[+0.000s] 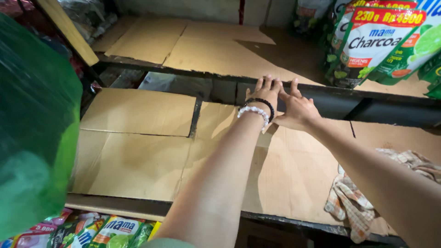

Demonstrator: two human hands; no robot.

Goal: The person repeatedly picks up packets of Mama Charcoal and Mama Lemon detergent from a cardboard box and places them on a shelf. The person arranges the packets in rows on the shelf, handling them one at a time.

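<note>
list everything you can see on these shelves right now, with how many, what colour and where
cardboard sheets: several, brown, lining both shelves
shelf rail: one, dark, between the levels
cloth: one, checked beige, lower shelf, right
pouches: several, green and white, top right
packets: several, mixed colours, bottom left
plastic bag: one, green, far left
bracelets: two, black and white, left wrist
left hand: flat on cardboard by the rail
right hand: flat beside it, touching
</note>
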